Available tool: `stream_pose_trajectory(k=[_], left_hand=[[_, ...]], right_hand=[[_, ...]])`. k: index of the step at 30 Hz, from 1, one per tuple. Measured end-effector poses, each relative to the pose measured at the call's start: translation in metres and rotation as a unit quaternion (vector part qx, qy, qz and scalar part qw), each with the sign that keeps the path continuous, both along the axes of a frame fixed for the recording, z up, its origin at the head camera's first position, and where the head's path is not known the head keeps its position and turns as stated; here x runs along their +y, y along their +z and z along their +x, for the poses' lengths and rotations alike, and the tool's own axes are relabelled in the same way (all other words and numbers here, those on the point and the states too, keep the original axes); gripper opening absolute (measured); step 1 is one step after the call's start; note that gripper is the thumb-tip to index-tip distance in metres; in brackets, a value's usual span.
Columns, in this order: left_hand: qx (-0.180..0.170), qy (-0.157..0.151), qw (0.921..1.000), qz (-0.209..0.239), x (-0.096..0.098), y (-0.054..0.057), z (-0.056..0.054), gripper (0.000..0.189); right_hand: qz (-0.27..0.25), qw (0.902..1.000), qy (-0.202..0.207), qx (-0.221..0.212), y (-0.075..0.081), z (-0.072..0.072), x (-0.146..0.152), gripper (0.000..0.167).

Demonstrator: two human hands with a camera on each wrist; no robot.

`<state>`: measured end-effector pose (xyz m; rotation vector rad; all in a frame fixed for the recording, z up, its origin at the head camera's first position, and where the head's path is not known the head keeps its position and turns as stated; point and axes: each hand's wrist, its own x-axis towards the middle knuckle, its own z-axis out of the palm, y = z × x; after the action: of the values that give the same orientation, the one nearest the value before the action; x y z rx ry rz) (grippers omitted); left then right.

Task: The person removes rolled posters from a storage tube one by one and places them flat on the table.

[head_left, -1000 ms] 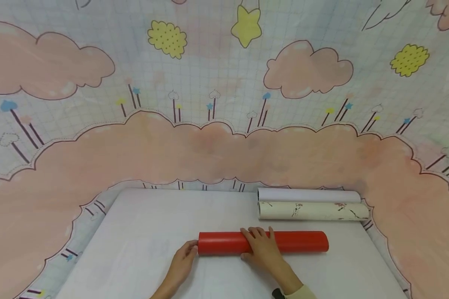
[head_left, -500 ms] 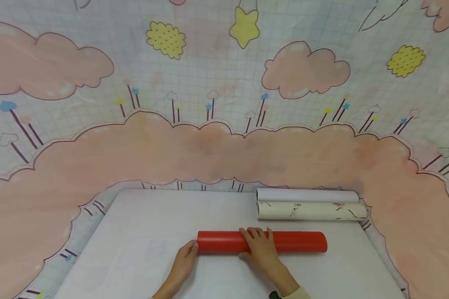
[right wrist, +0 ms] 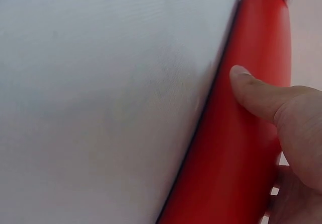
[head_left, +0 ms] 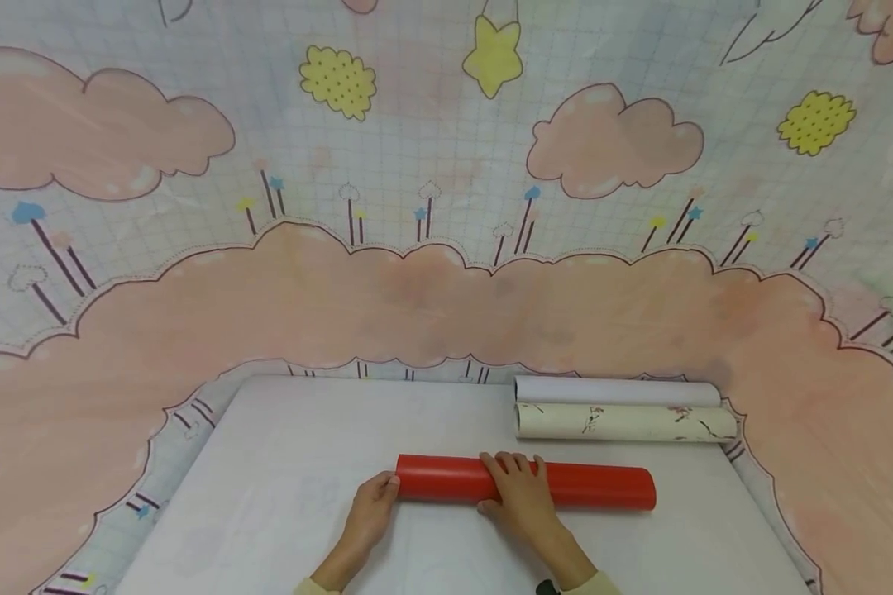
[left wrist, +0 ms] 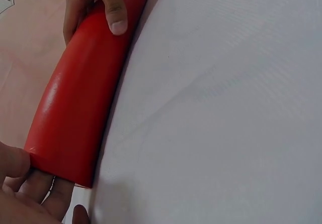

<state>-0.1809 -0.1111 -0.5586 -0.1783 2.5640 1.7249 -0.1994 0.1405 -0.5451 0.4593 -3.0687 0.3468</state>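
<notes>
A glossy red roll (head_left: 446,479) of sheet material lies crosswise on the white table, its left end tilted slightly toward the back. At that left end my left hand (head_left: 370,504) pinches the rim; the left wrist view shows the thumb outside and fingers (left wrist: 59,196) tucked into the open end. My right hand (head_left: 524,500) grips the roll around its middle from above. In the right wrist view its thumb (right wrist: 256,93) lies along the near side of the red roll (right wrist: 221,168), with the other fingers over the far side, partly hidden.
Behind the red roll, at the table's back right, lie a white roll (head_left: 618,391) and a cream roll (head_left: 625,422) with a branch-and-blossom print, side by side. The white tabletop (head_left: 290,446) ends at a wall (head_left: 446,306) covered in cloud-patterned sheeting.
The red roll's left end has turned slightly away toward the back and its right end slightly nearer. My left hand has moved up a little with it; the right hand keeps its grip.
</notes>
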Motion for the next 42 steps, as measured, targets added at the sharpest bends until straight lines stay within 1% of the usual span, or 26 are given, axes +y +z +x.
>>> stream_pose_trajectory(k=[4, 8, 12, 19, 22, 24, 27, 30, 31, 34, 37, 40, 42], left_hand=[[-0.007, 0.005, 0.9998, 0.017, -0.001, -0.002, 0.0, 0.037], [0.0, 0.011, 0.9996, 0.027, -0.003, -0.002, -0.001, 0.033], [-0.007, 0.015, 0.999, 0.041, -0.004, -0.004, -0.002, 0.029], [0.002, 0.015, 0.9987, 0.048, -0.006, 0.0, -0.008, 0.029], [-0.001, 0.014, 0.9983, 0.056, -0.007, 0.001, -0.009, 0.031], [-0.011, 0.014, 0.9985, 0.053, -0.007, 0.002, -0.008, 0.032], [-0.04, 0.022, 0.9985, 0.031, -0.01, 0.001, -0.006, 0.032], [-0.051, 0.033, 0.9981, 0.01, -0.006, 0.002, -0.013, 0.031], [-0.052, 0.038, 0.9979, 0.006, -0.007, 0.002, -0.013, 0.031], [-0.038, 0.042, 0.9984, -0.002, -0.009, 0.002, -0.015, 0.033], [-0.03, 0.037, 0.9988, 0.011, -0.006, 0.001, -0.017, 0.033], [-0.027, 0.038, 0.9987, 0.021, -0.003, 0.001, -0.016, 0.03], [-0.027, 0.041, 0.9985, 0.024, -0.002, 0.0, -0.013, 0.028]], right_hand=[[-0.001, 0.9999, 0.001, 0.013, -0.001, 0.001, 0.001, 0.077], [-0.002, 0.9997, 0.006, 0.025, -0.001, 0.0, 0.002, 0.076], [-0.009, 0.9997, 0.004, 0.022, 0.001, 0.001, 0.003, 0.076], [-0.006, 0.9994, 0.01, 0.033, 0.004, -0.003, 0.009, 0.076], [0.0, 0.9994, 0.01, 0.034, 0.005, -0.005, 0.011, 0.076], [0.005, 0.9996, 0.005, 0.027, 0.004, -0.004, 0.012, 0.076], [0.008, 1.0, -0.001, -0.001, 0.001, 0.001, 0.01, 0.077], [0.004, 1.0, -0.001, -0.008, 0.004, -0.001, 0.012, 0.077], [0.002, 1.0, 0.002, -0.005, 0.003, 0.0, 0.01, 0.077], [0.002, 0.9997, 0.007, 0.021, 0.003, 0.001, 0.005, 0.076], [0.016, 0.9991, 0.001, 0.039, 0.003, 0.0, 0.005, 0.076], [0.027, 0.9986, 0.0, 0.045, 0.003, 0.002, 0.006, 0.077], [0.03, 0.9987, 0.002, 0.04, 0.002, 0.003, 0.007, 0.078]])
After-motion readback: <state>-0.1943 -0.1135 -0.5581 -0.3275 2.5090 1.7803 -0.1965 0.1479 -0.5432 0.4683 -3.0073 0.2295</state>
